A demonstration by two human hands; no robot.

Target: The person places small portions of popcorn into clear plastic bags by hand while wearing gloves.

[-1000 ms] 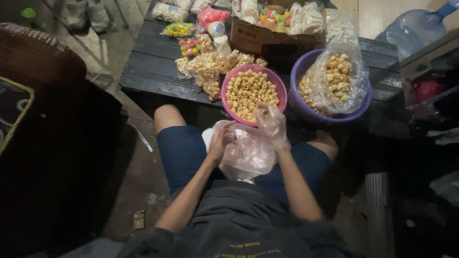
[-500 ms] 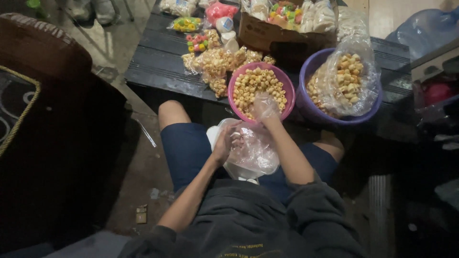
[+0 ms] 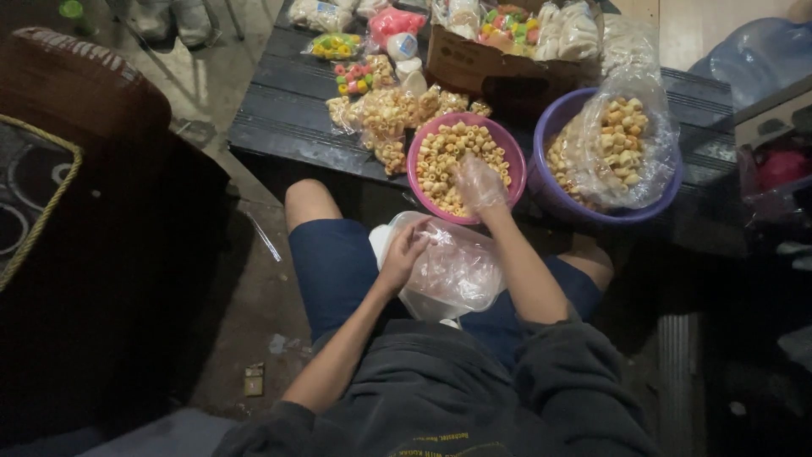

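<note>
Change: right hand, wrapped in a thin plastic glove, is now reaching further out, into the pink bowl of ring snacks; half a second ago it was only at the rim.
Right hand: fingers are curling over the snacks; whether any are being gripped, I cannot tell.
Left hand: is pinching the rim of the clear plastic bag.
Bag: is lying on the lap, just below the bowl.
Nearby: purple bowl is sitting right of the pink one on the dark table.

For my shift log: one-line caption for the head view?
Right hand in plastic cover reaches into pink bowl of ring snacks; left hand holds clear bag on lap.
</note>
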